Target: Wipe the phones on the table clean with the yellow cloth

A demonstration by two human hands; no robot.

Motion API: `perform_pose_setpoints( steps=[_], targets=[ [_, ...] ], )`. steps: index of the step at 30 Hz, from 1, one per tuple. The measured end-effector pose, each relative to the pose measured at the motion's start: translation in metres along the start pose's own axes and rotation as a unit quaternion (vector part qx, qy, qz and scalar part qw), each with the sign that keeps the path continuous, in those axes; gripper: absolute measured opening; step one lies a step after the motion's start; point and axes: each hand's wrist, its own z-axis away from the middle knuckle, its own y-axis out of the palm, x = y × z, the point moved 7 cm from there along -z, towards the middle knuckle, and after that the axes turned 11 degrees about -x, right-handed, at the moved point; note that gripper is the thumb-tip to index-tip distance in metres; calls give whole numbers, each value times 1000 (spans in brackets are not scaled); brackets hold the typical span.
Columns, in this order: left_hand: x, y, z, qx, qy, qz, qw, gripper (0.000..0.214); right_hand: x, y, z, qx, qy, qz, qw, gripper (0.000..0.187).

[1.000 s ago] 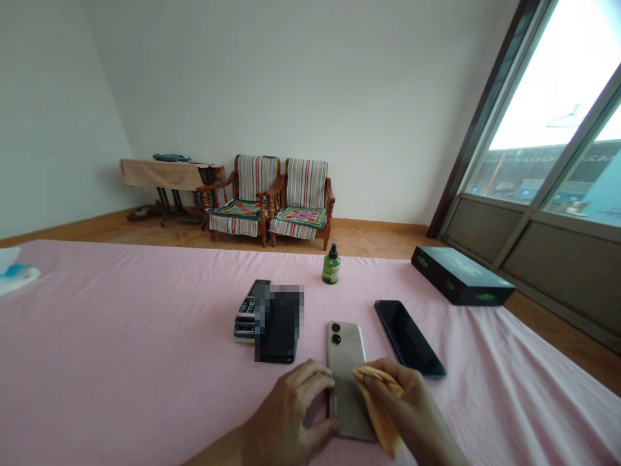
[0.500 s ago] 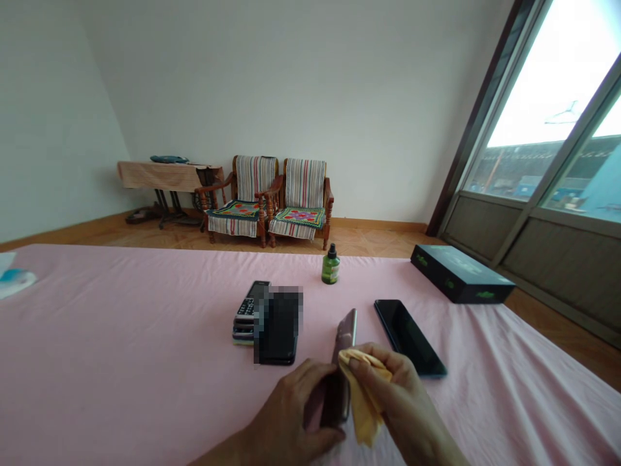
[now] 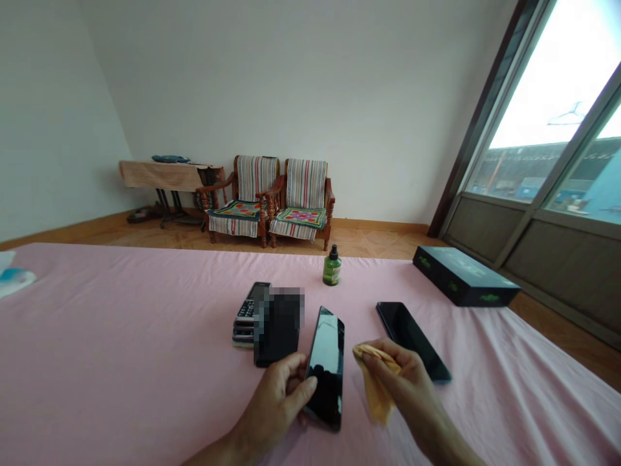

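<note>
Slim rectangular smartphone (image 3: 330, 353) with a glossy dark glass screen slants between the two hands, screen up, gripped along its lower left side by the left hand (image 3: 279, 395), which is half curled with its thumb over the screen's edge; whether its lower end touches anything beneath cannot be told. Under it spreads a broad surface (image 3: 121, 336) draped in pink fabric: its far edge crosses beyond everything laid out, its right edge slants toward the lower right corner, and its near edge is out of view. A wide stretch of that fabric lies left of the left hand. A flat black box (image 3: 466, 277) with green markings sits at the far right, well apart from the hands. The right hand (image 3: 361, 353) is closed in a pinch, apart from the smartphone, on a crumpled yellow cloth (image 3: 379, 395) that hangs down. Just beyond it lies a dark glossy phone (image 3: 410, 336), angled. Near the left hand's fingers is a black rectangular phone (image 3: 281, 330), partly blurred, beside a small stack topped by a silver-and-black keypad phone (image 3: 250, 309). A green bottle with a black top (image 3: 332, 268) stands upright near the far edge.
</note>
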Motion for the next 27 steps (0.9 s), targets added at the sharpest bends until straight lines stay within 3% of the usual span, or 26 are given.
perform_pose_setpoints(
  steps=[4, 12, 16, 20, 27],
  targets=[
    [1, -1, -2, 3, -17, -4, 1000, 43, 8, -51, -26, -111, -14, 17, 994, 42],
    [10, -6, -10, 9, -62, -79, 995, 50, -15, -138, -61, -286, -28, -26, 958, 49],
    [7, 0, -11, 10, -79, -41, 996, 50, -27, -145, -62, -302, -24, -9, 953, 48],
    [9, 22, -15, 17, -109, -12, 994, 51, -32, -135, -64, -287, -19, 5, 958, 45],
    [14, 90, -46, -8, -93, 19, 995, 37, -34, -140, -62, -314, -8, -4, 949, 51]
  ],
)
